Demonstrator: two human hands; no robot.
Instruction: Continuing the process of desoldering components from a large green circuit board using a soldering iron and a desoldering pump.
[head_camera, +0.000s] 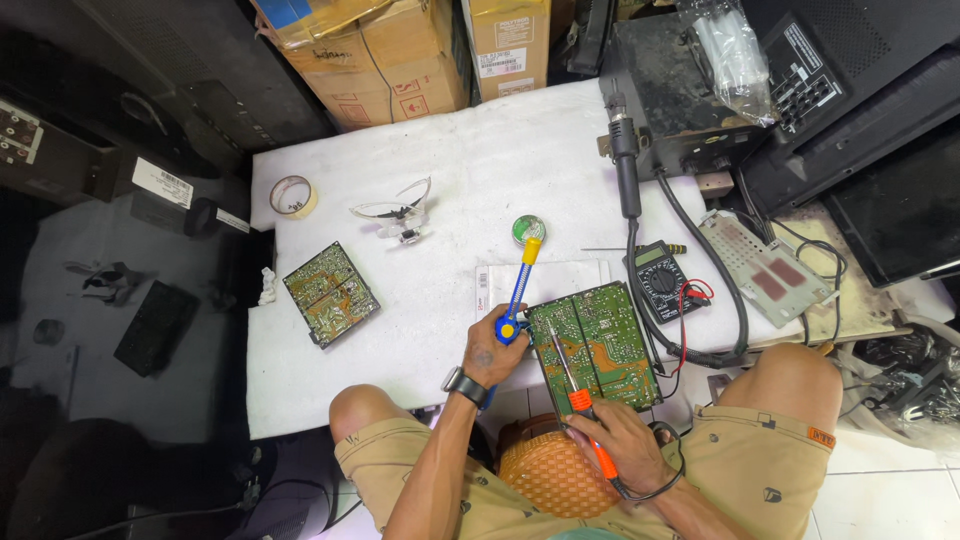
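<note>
While beside multimeter (660, 278), circuit board (596, 345)

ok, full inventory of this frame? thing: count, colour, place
circuit board: 1, green, table front edge, under both tools
second circuit board: 1, green, table left
soldering iron: 1, orange grip, right hand, tip on board
solder sucker: 1, blue and yellow, left hand
multimeter: 1, black, right of board
solder tin: 1, green, table middle
tape roll: 1, beige, table far left
glasses: 1, clear, table centre-left
cardboard boxes: several, brown, behind table
left hand: holding sucker
right hand: holding iron
</note>
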